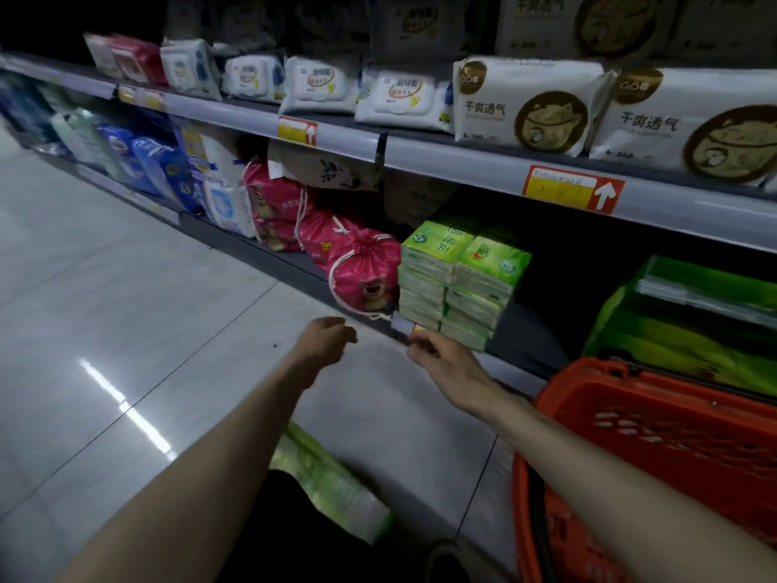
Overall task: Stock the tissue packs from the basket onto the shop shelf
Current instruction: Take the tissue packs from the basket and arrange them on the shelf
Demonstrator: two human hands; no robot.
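Your shop shelf (462, 162) runs off the frame at both ends, its far left a blur and its bottom deck (529, 338) dark at the back. The tiled floor (126, 288) throws a glare. One red basket (656, 431) stands at your right, cut off by the right and bottom edges; what it holds cannot be made out. Behind it, one large green bag (693, 326) lies on the bottom deck, its right end out of view. Two white packs with gold emblems (529, 107) front the upper deck. The green tissue packs (458, 279) sit on the bottom deck in two stacks side by side, touching; the lower layers blur, so the count is uncertain. Three pink drawstring bags (361, 271) lie just to their left. One more green pack (332, 486) lies low by your knee, blurred and half hidden by your forearm. Your left hand (326, 338) hovers in front of the shelf edge, fingers loosely curled, holding nothing. Your right hand (445, 357) reaches the shelf edge below the stacks, fingers (420, 342) at a small label (401, 324); whether they pinch it cannot be told. Two red arrow tags (574, 189) hang on the upper rail.
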